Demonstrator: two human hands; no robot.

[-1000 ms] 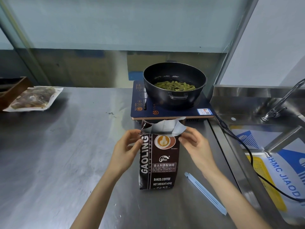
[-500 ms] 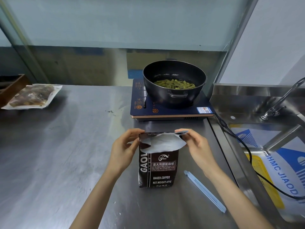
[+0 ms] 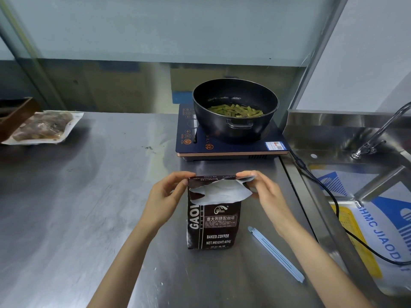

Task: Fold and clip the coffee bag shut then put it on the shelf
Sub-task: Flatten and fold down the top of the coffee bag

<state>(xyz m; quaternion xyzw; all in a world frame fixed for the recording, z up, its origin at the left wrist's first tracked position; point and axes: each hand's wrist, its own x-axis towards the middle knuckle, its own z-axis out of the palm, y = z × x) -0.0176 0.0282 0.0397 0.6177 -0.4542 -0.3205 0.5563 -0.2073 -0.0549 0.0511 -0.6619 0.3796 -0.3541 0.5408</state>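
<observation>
A dark brown coffee bag [image 3: 214, 227] stands upright on the steel counter in front of me. Its torn top flap is folded forward and down, showing the silver lining over the upper front. My left hand [image 3: 165, 197] pinches the fold at the bag's top left corner. My right hand [image 3: 265, 194] pinches the fold at the top right corner. A long pale blue sealing clip [image 3: 275, 253] lies flat on the counter to the right of the bag, untouched.
Behind the bag sits a blue induction cooker [image 3: 229, 145] with a black pot [image 3: 234, 110] of green beans. A steel sink [image 3: 360, 174] with a tap and a black power cord is on the right. A vacuum-packed food pouch [image 3: 43, 126] lies far left.
The bag's open top, which stood upright a second ago, has been folded forward and down over the front. Both hands stayed at the top corners and pressed the fold lower.
</observation>
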